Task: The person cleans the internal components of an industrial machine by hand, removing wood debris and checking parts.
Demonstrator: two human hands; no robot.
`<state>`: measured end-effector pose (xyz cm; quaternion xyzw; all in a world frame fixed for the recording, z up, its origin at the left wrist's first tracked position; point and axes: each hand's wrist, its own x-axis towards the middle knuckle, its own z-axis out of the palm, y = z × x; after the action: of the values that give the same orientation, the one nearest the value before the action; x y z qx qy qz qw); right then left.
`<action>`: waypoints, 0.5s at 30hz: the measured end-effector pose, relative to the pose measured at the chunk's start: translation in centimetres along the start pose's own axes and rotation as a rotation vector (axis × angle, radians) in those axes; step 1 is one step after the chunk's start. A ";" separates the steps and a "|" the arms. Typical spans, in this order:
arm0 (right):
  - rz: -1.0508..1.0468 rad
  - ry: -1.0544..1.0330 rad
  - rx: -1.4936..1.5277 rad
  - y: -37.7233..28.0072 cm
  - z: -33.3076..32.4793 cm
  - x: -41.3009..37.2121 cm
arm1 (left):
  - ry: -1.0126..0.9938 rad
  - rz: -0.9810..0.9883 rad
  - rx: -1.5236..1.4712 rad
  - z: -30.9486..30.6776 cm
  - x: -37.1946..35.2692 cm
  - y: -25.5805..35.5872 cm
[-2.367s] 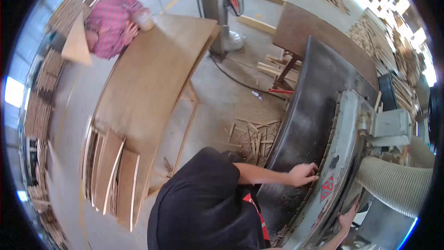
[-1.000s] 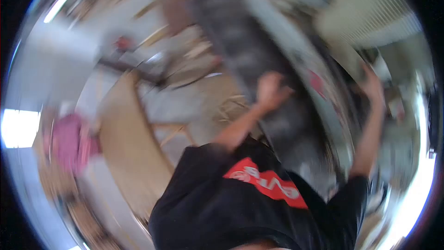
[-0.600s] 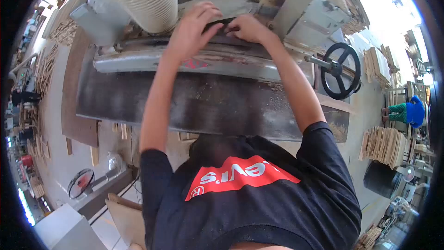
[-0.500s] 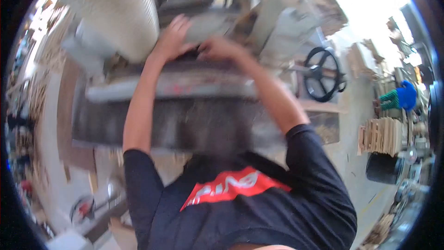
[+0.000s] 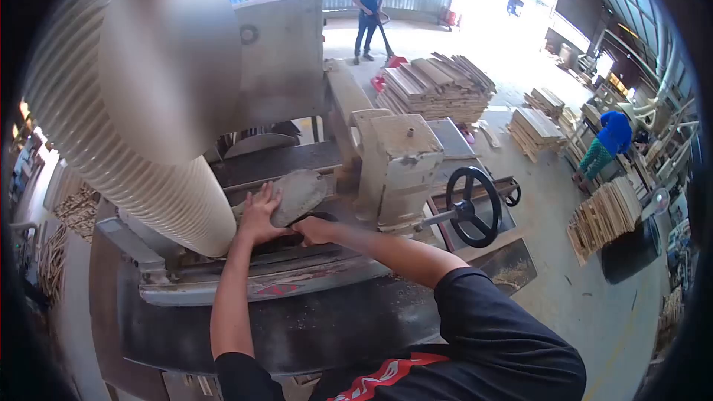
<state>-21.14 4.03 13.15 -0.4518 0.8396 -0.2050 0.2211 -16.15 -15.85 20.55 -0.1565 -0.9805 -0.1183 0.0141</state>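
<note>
My left hand (image 5: 260, 215) lies with its fingers spread against the edge of a worn grey rounded plate (image 5: 298, 194) on the machine. Just right of it, my right hand (image 5: 313, 230) is closed at the plate's lower edge; whatever it grips is hidden. Both hands are over a dark opening behind the machine's pale front rail (image 5: 297, 282). A thick ribbed hose (image 5: 160, 200) comes down beside my left wrist. The black handwheel (image 5: 472, 208) stands to the right of my right forearm.
A metal block housing (image 5: 401, 167) rises beyond my right forearm. The dark machine table (image 5: 282, 327) spans the front. Stacked boards (image 5: 438, 89) stand behind. One person (image 5: 369, 11) holds a long-handled tool at the back; another person (image 5: 613, 137) bends at the right.
The view has tilted up and sharpened, showing more of the back of the hall. Both hands remain close together at the machine. My left fingers now touch the rounded plate.
</note>
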 end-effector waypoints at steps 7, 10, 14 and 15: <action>0.093 -0.080 0.072 -0.3 -0.4 -0.9 | -0.029 -0.007 -0.118 0.1 1.4 -1.2; -0.039 -0.089 -0.044 -1.4 -1.8 -1.4 | 0.001 0.004 -0.126 -0.1 1.6 -1.2; -0.239 -0.025 -0.417 -1.1 -0.9 0.5 | 0.038 0.040 -0.113 1.0 1.9 -2.3; -0.321 0.054 -0.378 -0.2 -0.5 0.8 | 0.050 0.056 -0.073 1.3 2.2 -2.7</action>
<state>-21.70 3.29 13.57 -0.6070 0.7861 -0.0891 0.0747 -19.03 -17.36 18.79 -0.1814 -0.9701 -0.1573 0.0360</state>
